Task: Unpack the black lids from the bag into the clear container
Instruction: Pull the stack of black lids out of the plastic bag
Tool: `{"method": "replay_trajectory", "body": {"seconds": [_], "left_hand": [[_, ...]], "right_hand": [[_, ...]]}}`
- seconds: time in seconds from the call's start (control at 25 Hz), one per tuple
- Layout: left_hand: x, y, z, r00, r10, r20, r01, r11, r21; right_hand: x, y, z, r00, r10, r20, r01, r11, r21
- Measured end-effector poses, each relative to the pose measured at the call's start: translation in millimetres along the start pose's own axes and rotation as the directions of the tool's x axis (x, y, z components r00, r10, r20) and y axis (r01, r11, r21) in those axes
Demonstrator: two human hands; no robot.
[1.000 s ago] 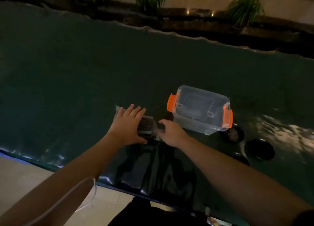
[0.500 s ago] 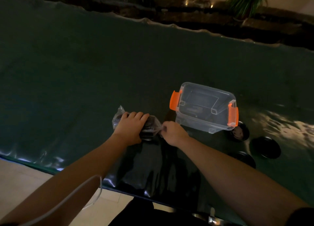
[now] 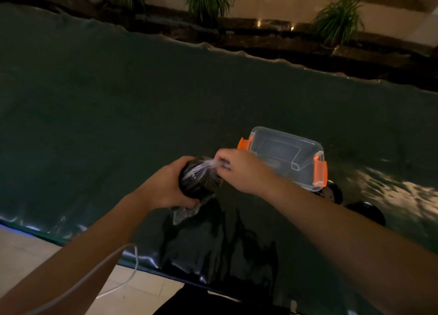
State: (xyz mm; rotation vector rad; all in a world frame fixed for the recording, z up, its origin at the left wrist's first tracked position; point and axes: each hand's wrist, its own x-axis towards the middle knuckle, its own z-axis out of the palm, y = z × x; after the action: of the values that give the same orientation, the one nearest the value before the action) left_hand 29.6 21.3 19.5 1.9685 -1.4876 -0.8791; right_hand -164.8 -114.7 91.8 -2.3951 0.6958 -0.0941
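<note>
A clear plastic bag (image 3: 201, 179) packed with a stack of black lids is lifted off the table in front of me. My left hand (image 3: 163, 186) wraps around the bag's body from the left. My right hand (image 3: 239, 170) pinches the bag's twisted top end. The clear container (image 3: 288, 158) with orange latches stands open on the table just right of my hands; its inside looks bare. Two loose black lids (image 3: 333, 192) (image 3: 366, 212) lie on the table at the container's near right corner, partly hidden by my right forearm.
The dark green glossy table (image 3: 118, 115) stretches far to the left and back. Its near edge runs above a tiled floor at the lower left. A white cable (image 3: 104, 269) hangs by my left arm. Potted plants (image 3: 336, 20) line a ledge beyond the table.
The bag has been lifted from the table and turned upright. My left hand closed around it, and my right hand moved up and right while pinching the bag's end.
</note>
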Motion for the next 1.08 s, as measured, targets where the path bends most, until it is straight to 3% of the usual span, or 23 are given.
{"method": "replay_trajectory", "body": {"seconds": [0.12, 0.28, 0.44, 0.52, 0.6, 0.68, 0.76, 0.88, 1.08], "left_hand": [[-12, 6, -12, 0.994, -0.013, 0.112, 0.04, 0.97, -0.239], [-22, 20, -23, 0.966, 0.115, 0.233, 0.016, 0.87, -0.493], [-32, 35, -32, 0.959, 0.152, 0.237, -0.001, 0.843, -0.538], [-38, 46, -40, 0.972, 0.179, 0.151, -0.08, 0.86, -0.505], [-43, 62, -49, 0.97, 0.236, -0.063, -0.235, 0.835, -0.498], [-47, 80, -57, 0.906, 0.261, -0.333, -0.384, 0.838, -0.388], [-45, 93, -60, 0.82, 0.26, -0.51, -0.418, 0.881, -0.223], [-42, 100, -60, 0.779, 0.233, -0.582, -0.404, 0.896, -0.183], [-46, 82, -59, 0.793, 0.098, -0.601, -0.305, 0.918, -0.254]], "right_hand": [[2, -24, -36, 0.996, -0.085, 0.037, 0.086, 0.996, -0.005], [4, -56, -71, 0.98, -0.154, 0.123, 0.146, 0.987, 0.067], [4, -75, -81, 0.975, -0.152, 0.164, 0.128, 0.981, 0.147], [2, -78, -81, 0.973, -0.164, 0.163, 0.139, 0.978, 0.156], [1, -78, -81, 0.975, -0.163, 0.151, 0.142, 0.98, 0.142], [2, -77, -79, 0.979, -0.157, 0.128, 0.143, 0.983, 0.113], [3, -75, -79, 0.984, -0.148, 0.103, 0.136, 0.984, 0.113], [3, -70, -78, 0.99, -0.129, 0.064, 0.118, 0.98, 0.158], [-4, -55, -78, 0.997, -0.074, -0.007, 0.074, 0.981, 0.178]]}}
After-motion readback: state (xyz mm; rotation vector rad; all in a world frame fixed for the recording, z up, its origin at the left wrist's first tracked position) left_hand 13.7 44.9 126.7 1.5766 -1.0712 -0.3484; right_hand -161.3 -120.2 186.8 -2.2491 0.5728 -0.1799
